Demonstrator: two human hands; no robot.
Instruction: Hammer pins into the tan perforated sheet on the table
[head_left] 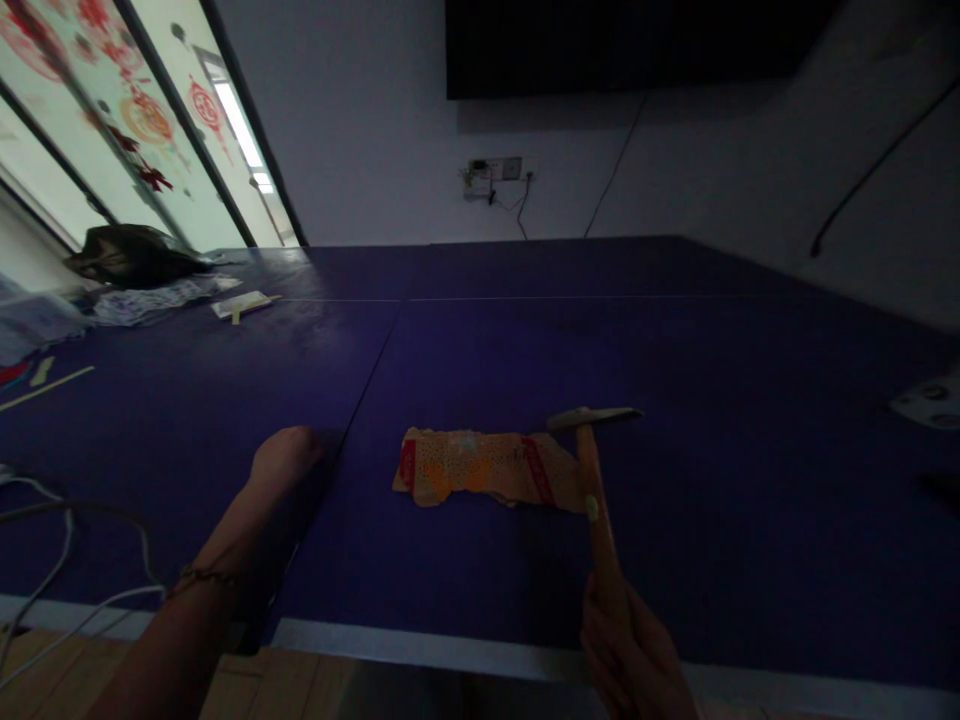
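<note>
Hammer (595, 500) in cropped right hand (634, 650), dim cardboard (487, 465)

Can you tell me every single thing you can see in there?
Hammer: one, brown handle, right of centre
Cardboard: one piece, brown, red and orange, mid-table
Table: one, blue-purple, across the view
Bundle: one, dark, far left
Pile: one, whitish, beside bundle
Cables: several, grey and white, near left
Screen: one, black, top
Wall: pale grey, behind table
Sockets: one row, pale and grey, below screen
Glass: several panels, pale, red decorations, top left
Unclear thing: one, pale, right edge
Bracelet: one, dark, left wrist
Left grip: one, bare, closed
Right grip: one, bare, around hammer handle
</note>
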